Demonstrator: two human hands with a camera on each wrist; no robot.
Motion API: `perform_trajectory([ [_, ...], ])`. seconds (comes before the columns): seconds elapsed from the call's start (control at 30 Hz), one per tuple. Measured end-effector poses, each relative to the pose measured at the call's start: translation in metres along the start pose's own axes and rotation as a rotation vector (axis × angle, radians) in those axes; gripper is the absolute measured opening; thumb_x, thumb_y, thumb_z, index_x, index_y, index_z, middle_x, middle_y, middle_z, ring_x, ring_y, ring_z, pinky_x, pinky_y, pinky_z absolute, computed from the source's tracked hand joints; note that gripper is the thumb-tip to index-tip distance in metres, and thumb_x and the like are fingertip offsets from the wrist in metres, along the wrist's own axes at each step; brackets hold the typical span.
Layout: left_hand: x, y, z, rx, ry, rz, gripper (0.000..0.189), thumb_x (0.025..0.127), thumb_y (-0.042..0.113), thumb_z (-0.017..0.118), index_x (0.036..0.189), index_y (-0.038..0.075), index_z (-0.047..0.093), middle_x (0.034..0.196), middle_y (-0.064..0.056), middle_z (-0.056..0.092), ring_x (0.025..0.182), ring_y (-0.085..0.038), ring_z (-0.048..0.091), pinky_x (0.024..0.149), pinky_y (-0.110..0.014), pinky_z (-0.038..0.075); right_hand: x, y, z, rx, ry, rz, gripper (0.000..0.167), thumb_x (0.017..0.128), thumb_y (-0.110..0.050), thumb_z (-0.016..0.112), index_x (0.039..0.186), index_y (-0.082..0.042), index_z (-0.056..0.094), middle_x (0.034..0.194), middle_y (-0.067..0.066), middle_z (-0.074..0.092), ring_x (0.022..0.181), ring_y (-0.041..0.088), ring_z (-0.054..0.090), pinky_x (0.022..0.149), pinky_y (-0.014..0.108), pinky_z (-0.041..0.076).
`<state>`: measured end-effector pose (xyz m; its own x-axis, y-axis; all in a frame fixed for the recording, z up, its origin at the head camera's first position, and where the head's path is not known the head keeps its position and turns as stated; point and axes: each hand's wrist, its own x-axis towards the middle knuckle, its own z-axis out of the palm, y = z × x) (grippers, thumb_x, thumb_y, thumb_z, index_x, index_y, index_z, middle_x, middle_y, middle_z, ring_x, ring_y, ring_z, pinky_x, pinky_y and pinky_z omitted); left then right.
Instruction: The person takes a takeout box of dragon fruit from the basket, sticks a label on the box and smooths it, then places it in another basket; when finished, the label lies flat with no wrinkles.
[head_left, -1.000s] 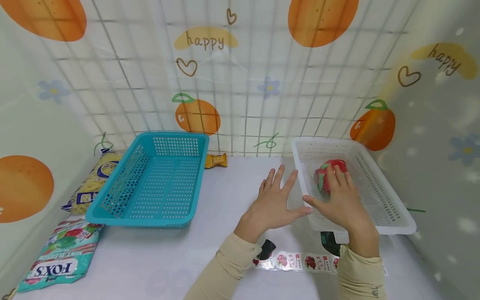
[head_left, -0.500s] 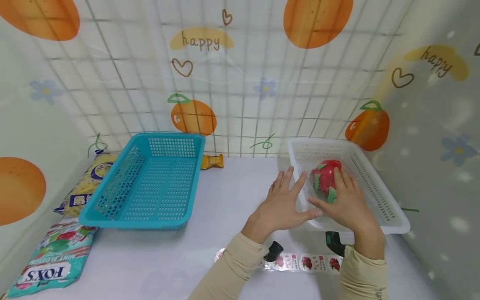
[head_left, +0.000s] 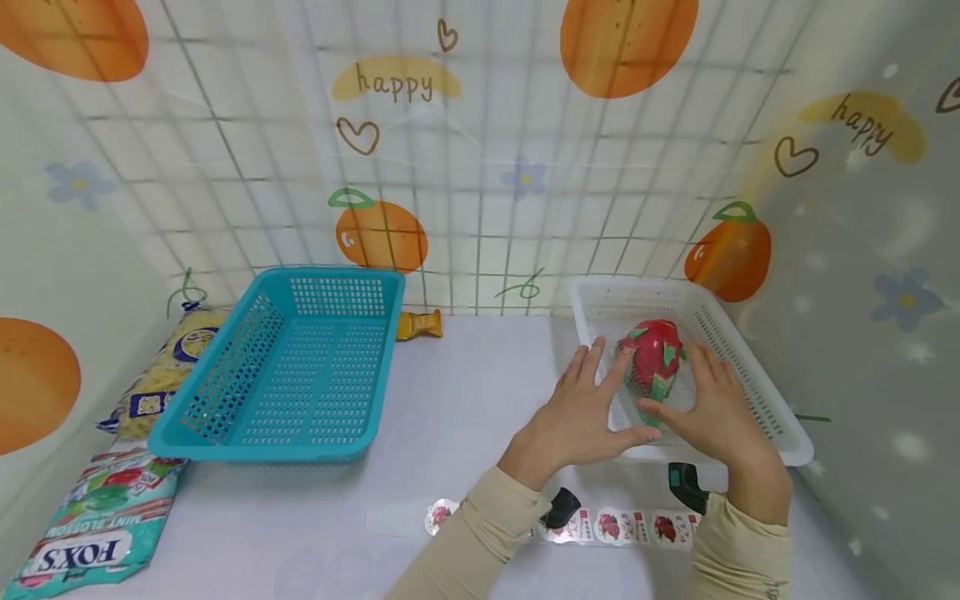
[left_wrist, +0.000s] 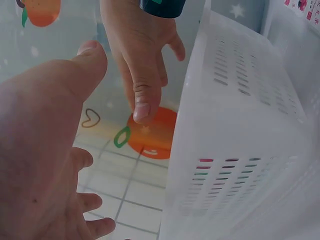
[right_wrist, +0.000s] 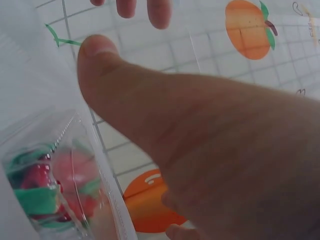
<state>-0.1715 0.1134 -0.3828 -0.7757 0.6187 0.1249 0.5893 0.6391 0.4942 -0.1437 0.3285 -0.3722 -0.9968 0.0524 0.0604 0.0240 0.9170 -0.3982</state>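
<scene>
A red dragon fruit (head_left: 654, 354) with green scales lies in the white basket (head_left: 757, 367). Clear plastic shows around the fruit (right_wrist: 47, 187) in the right wrist view. My left hand (head_left: 577, 417) hovers by the basket's near left part, fingers spread and straight, fingertips beside the fruit. Over the near right part is my right hand (head_left: 720, 408), its fingers extended and thumb pointing left towards the other thumb. Neither hand holds anything. From the left wrist view, the basket's slotted wall (left_wrist: 240, 135) stands beside both hands.
A strip of fruit stickers (head_left: 630, 527) lies in front of the white basket. Left stands a teal basket (head_left: 378, 375), with a yellow pasta bag (head_left: 161, 367) and a teal Fox's candy bag (head_left: 101, 517) beside it. A small golden packet (head_left: 420, 324) lies behind. A patterned curtain backs everything.
Both hands have shifted rightward and apart, uncovering more of the dragon fruit. The baskets and bags slide slightly left in the view as the head turns. Both hands stay spread.
</scene>
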Motion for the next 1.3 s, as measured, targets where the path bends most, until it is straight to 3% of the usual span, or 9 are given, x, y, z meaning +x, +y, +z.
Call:
perform_trajectory([
  [0.33,0.010,0.004,0.011,0.008,-0.012,0.048,0.101,0.090,0.076,0.054,0.165,0.030,0.005,0.174,-0.008,-0.001,0.158,-0.035,0.017,0.116,-0.045,0.042,-0.004,0.016,-0.005,0.002,-0.013,0.033,0.123,0.087,-0.061,0.071,0.160,0.007,-0.001,0.163,0.040,0.006,0.145,0.064,0.010,0.108,0.082,0.018],
  [0.67,0.018,0.007,0.020,0.024,-0.007,0.083,0.100,0.090,0.075,0.053,0.165,0.027,0.008,0.174,-0.007,-0.002,0.158,-0.033,0.019,0.116,-0.043,0.042,-0.005,0.024,-0.007,0.010,-0.033,0.068,0.126,0.086,-0.063,0.070,0.160,0.007,-0.005,0.162,0.040,0.004,0.144,0.066,0.009,0.103,0.085,0.020],
  [1.03,0.024,0.013,0.026,0.021,-0.015,0.105,0.098,0.091,0.074,0.053,0.166,0.026,0.011,0.173,-0.009,-0.001,0.158,-0.032,0.020,0.115,-0.041,0.044,-0.004,0.031,-0.009,0.016,-0.075,0.108,0.124,0.088,-0.065,0.067,0.160,0.007,-0.006,0.163,0.040,0.001,0.143,0.067,0.011,0.103,0.085,0.021],
  [1.3,0.029,0.016,0.032,0.016,-0.007,0.101,0.098,0.091,0.072,0.056,0.165,0.023,0.015,0.173,-0.012,0.001,0.156,-0.032,0.026,0.109,-0.040,0.050,-0.004,0.038,-0.007,0.007,-0.073,0.127,0.127,0.085,-0.062,0.071,0.159,0.007,-0.004,0.162,0.041,0.004,0.142,0.067,0.014,0.102,0.084,0.023],
])
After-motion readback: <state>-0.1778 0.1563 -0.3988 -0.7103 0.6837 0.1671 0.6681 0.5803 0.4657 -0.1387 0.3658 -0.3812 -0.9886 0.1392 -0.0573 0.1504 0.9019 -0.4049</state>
